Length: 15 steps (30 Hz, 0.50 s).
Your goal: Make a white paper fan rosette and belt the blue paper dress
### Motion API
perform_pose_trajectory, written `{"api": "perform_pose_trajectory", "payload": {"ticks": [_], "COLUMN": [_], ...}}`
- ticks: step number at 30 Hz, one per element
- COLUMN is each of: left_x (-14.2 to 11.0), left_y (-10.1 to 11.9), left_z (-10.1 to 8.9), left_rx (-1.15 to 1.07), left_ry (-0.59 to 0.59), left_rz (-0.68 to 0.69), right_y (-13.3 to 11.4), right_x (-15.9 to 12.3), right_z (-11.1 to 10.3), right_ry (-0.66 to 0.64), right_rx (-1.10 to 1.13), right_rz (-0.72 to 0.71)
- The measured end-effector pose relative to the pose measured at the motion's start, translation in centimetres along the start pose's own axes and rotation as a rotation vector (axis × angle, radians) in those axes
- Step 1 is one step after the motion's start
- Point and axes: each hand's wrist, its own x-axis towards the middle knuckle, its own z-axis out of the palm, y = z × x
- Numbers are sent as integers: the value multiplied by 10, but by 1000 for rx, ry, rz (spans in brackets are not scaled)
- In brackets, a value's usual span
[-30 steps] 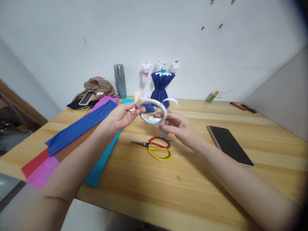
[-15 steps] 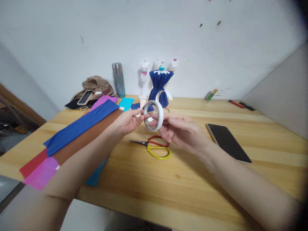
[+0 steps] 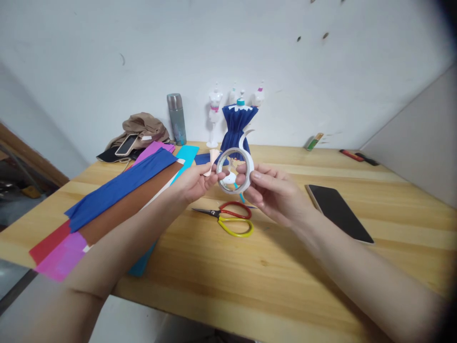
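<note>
My right hand (image 3: 274, 190) grips a roll of white tape (image 3: 249, 161) by its right side, with fingers inside the ring and the thumb outside. A loose tail of tape curls up from the top of the roll. Pinched in my left hand (image 3: 196, 185) is a small pale pink folded piece of paper (image 3: 213, 156); this hand's fingertips also reach the roll's left rim. Below the hands, scissors (image 3: 214, 213) with one red and one yellow handle lie on the wooden table. Behind the roll stands a small dress form in a pleated dark blue dress (image 3: 237, 119).
Coloured paper sheets (image 3: 121, 188) lie at the left under my forearm. A flask (image 3: 177, 119), a brown cloth bundle (image 3: 145, 126) and a phone (image 3: 126, 145) stand behind. White dress forms (image 3: 215, 101) line the wall. A larger dark-screened device (image 3: 339, 212) lies right.
The tape roll has moved slightly right and turned to face me more. My right thumb now presses its outer side, and my left hand has shifted a little right with the paper.
</note>
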Motion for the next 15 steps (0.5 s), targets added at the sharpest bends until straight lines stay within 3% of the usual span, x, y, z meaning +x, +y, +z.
{"api": "perform_pose_trajectory", "payload": {"ticks": [8,15], "left_x": [0,-18], "left_y": [15,21], "left_z": [-3,2], "left_rx": [1,254], "left_ry": [95,-147], "left_rz": [113,145], "right_y": [3,15], "right_x": [0,6], "right_z": [2,-1], "right_ry": [35,97], "right_rx": [-52,-120], "right_rz": [-37,8]}}
